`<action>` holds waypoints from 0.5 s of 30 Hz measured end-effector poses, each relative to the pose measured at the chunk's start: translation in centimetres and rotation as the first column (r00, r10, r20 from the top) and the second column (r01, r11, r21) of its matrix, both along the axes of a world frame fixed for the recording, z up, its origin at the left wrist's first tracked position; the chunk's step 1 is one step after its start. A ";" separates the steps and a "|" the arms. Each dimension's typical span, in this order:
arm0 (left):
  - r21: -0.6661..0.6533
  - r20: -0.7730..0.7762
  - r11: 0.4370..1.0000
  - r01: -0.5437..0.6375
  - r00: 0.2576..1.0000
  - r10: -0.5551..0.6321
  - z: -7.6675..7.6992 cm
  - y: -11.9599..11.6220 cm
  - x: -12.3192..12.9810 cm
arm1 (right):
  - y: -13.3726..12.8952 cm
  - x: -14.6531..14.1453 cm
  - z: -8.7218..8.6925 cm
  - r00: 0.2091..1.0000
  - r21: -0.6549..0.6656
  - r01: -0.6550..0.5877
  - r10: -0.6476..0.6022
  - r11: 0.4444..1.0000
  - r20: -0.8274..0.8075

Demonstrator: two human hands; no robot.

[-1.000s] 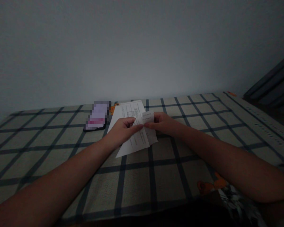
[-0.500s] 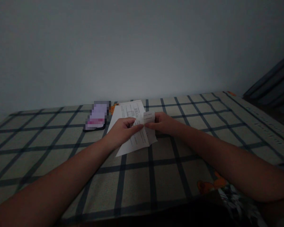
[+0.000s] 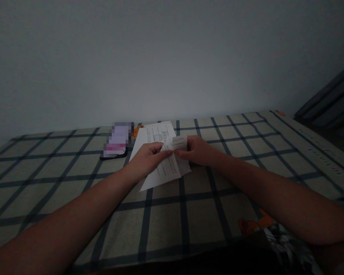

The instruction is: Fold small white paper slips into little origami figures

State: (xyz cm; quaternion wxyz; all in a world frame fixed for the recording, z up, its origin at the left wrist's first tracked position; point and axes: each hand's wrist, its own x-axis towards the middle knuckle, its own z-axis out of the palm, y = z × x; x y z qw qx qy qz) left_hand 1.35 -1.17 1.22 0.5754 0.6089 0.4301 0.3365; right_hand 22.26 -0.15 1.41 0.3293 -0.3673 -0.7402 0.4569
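A white printed sheet of paper lies in front of me, with its right part raised and bent between my hands. My left hand pinches the sheet near its middle, thumb pointing right. Close beside it, my right hand grips the paper's right part between thumb and fingers, and the two thumb tips almost meet. A small printed flap stands up at the right fingers. The lower right edge looks uneven; whether the paper is torn or only folded there, I cannot tell.
Left of the paper lies a phone with a lit, blurred screen. Everything rests on a checked cloth with orange figures. A pale wall rises behind, and dark folded fabric hangs at the far right.
Both hands keep their pinch on the paper. The small flap at the right fingers has tilted and shifted slightly left. The phone has not moved.
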 end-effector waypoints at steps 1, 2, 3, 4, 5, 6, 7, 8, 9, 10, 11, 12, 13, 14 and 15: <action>-0.012 0.010 1.000 0.000 1.000 0.000 0.0 0.0 0.0 | -0.1 0.0 0.1 1.000 0.047 0.008 -0.009 0.999 0.017; -0.025 0.020 1.000 -0.002 1.000 0.003 -0.1 0.0 0.0 | -0.3 -0.1 0.3 0.999 0.093 0.014 -0.017 0.996 0.035; -0.037 0.030 0.999 -0.009 0.999 0.010 -0.1 0.0 0.0 | -0.4 -0.1 0.3 0.999 0.137 0.017 -0.024 0.990 0.048; -0.047 0.039 0.999 -0.016 0.999 0.018 -0.1 0.0 0.1 | -0.4 -0.1 0.3 0.998 0.167 0.023 -0.032 0.986 0.052; -0.054 0.045 0.998 -0.022 0.999 0.025 0.0 -0.1 0.1 | -0.3 -0.1 0.2 0.998 0.180 0.032 -0.041 0.983 0.042; -0.056 0.050 0.998 -0.026 0.998 0.028 0.0 -0.1 0.1 | -0.2 -0.1 0.1 0.999 0.163 0.040 -0.042 0.986 0.007; -0.051 0.051 0.998 -0.027 0.998 0.030 0.1 -0.2 0.1 | 0.0 -0.1 -0.1 0.999 0.127 0.038 -0.033 0.991 -0.042; -0.040 0.047 0.999 -0.029 0.998 0.031 0.2 -0.2 0.2 | 0.2 -0.1 -0.4 0.996 0.079 0.023 -0.017 0.997 -0.084; -0.025 0.034 0.999 -0.034 0.999 0.035 0.3 -0.3 0.2 | 0.4 -0.1 -0.6 0.993 0.019 -0.001 0.003 1.000 -0.122; -0.008 0.016 0.999 -0.041 0.999 0.041 0.4 -0.3 0.2 | 0.7 0.0 -0.9 0.989 -0.044 -0.034 0.027 0.998 -0.147; 0.008 -0.005 0.999 -0.048 0.999 0.048 0.5 -0.4 0.2 | 0.9 0.0 -1.0 0.984 -0.088 -0.060 0.044 0.994 -0.171; 0.020 -0.025 0.998 -0.053 0.998 0.054 0.5 -0.4 0.2 | 1.0 0.1 -1.1 0.981 -0.123 -0.078 0.054 0.989 -0.185; 0.029 -0.040 0.998 -0.059 0.997 0.060 0.6 -0.4 0.2 | 1.1 0.1 -1.2 0.979 -0.149 -0.088 0.058 0.985 -0.195; 0.033 -0.048 0.998 -0.061 0.997 0.062 0.6 -0.3 0.1 | 1.1 0.2 -1.2 0.978 -0.166 -0.092 0.058 0.982 -0.202; 0.034 -0.049 0.998 -0.059 0.997 0.061 0.6 -0.3 0.1 | 1.1 0.2 -1.1 0.977 -0.175 -0.094 0.057 0.980 -0.206</action>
